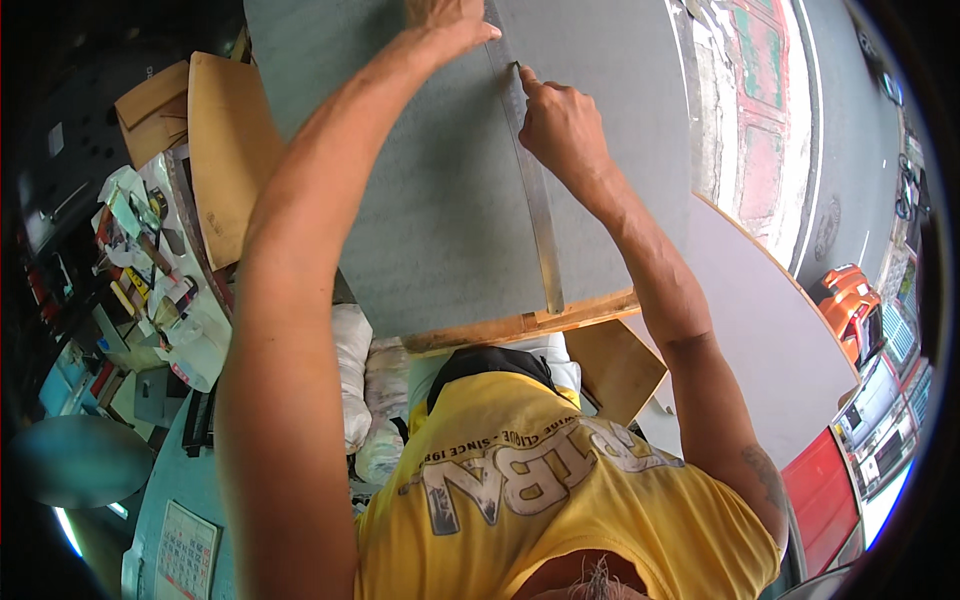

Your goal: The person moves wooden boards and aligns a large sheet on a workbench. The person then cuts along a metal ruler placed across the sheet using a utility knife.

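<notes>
Nearest me, below the metal ruler on the gray board, is a yellow T-shirt. My left hand touches the ruler's far part; I can't tell its grip. Right of it, my right hand pinches a dark-tipped tool. Probably marking; next needs a still ruler.

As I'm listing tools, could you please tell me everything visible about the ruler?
The ruler is a long, thin, grey strip, metallic-looking and shinier toward its lower end. It lies flat on the grey board, leaning slightly left toward the picture's top; its lower end reaches the wooden edge, its upper end is unseen. The left hand appears to touch it; the right hand is beside it, contact unclear.
</notes>
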The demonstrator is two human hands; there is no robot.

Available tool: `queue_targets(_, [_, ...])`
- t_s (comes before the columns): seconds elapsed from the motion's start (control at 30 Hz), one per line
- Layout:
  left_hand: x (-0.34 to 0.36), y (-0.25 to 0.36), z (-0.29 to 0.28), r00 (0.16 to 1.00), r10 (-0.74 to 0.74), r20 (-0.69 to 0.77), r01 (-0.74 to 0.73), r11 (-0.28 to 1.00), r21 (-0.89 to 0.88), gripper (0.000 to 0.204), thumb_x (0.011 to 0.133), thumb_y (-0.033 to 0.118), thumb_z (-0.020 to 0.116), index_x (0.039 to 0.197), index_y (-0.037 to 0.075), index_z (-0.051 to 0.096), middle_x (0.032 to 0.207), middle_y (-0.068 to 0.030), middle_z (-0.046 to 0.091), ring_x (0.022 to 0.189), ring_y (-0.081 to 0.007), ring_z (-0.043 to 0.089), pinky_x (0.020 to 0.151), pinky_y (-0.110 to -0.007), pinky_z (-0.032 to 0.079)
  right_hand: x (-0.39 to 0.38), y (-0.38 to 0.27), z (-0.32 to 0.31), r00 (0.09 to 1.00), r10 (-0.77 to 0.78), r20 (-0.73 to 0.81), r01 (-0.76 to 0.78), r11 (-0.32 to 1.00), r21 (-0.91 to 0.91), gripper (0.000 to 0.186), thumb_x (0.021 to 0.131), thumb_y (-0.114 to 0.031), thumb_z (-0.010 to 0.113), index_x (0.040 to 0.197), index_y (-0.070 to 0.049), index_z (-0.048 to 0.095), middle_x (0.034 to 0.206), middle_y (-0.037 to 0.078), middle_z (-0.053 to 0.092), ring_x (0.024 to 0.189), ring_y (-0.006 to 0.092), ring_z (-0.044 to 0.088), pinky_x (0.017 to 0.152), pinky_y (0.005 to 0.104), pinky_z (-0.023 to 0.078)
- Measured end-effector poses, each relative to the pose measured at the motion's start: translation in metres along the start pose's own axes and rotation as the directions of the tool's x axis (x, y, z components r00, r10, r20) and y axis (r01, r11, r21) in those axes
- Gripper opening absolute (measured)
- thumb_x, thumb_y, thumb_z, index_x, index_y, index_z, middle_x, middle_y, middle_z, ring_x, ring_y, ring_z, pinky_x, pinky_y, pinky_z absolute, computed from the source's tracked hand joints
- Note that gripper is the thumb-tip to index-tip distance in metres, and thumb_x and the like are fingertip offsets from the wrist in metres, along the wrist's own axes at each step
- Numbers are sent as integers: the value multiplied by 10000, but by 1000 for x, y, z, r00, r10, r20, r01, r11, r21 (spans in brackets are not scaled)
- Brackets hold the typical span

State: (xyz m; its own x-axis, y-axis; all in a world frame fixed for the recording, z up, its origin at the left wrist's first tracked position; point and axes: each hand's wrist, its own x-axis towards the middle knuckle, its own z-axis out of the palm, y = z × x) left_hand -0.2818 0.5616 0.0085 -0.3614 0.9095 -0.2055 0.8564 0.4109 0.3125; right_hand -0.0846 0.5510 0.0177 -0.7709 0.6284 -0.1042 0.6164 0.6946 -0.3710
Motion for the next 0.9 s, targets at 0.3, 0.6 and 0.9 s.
queue_targets(0.3, [-32,-2,42,901,285,-328,-314,949,-38,154,855,182,582,901,54,654,1068,-69,595,1098,-313,508,903,-467,426,8,5,-1,999,29,34,-28,999,-20,486,671,9,596,1157,-19,611,709,171,638,630,334,638,593,403,534])
queue_targets(0.6, [-73,12,35,983,179,32,-180,984,5,906,786,392,634,1484,28,185,1569,-136,152,1442,-315,132,1114,-648,104,4,-1,-14,996,31,81,-34,999,30,244,731,-153,714,890,4,619,758,212,660,736,399,671,620,451,559])
queue_targets(0.9, [-76,29,7,945,83,315,-133,981,140,1579,346,659,846,1490,-7,-13,1580,-165,-16,1459,-339,-44,1107,-677,45,10,-2,-11,992,55,115,-56,998,6,243,673,-125,703,867,9,643,803,219,674,753,388,682,641,434,566])
